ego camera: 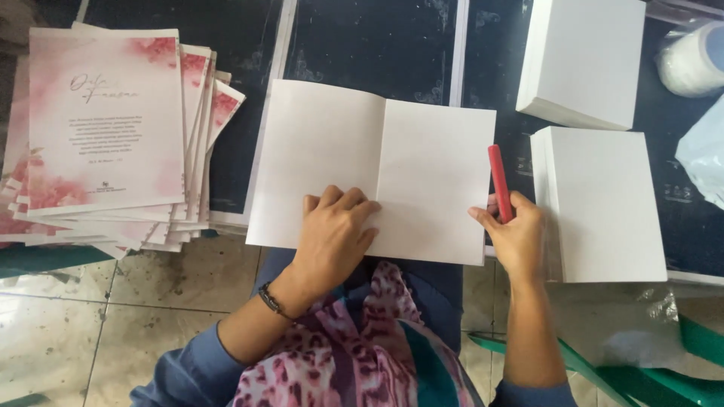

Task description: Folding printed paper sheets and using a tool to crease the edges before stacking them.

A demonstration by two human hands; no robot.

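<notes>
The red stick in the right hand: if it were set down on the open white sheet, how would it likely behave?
The red stick looks round and slim, so it would probably roll if laid flat. It stays straight in the right hand, so likely stiff. The open white sheet under the left hand looks smooth, offering little grip.

Item: folded white card, two hands at work, as I see it.
My left hand (335, 230) presses flat on the open white card (422, 162); my right hand (516, 234) grips a red stick (499, 182) at its right edge. Pink printed cards (105, 120) stacked left, white stacks (603, 203) right.
</notes>
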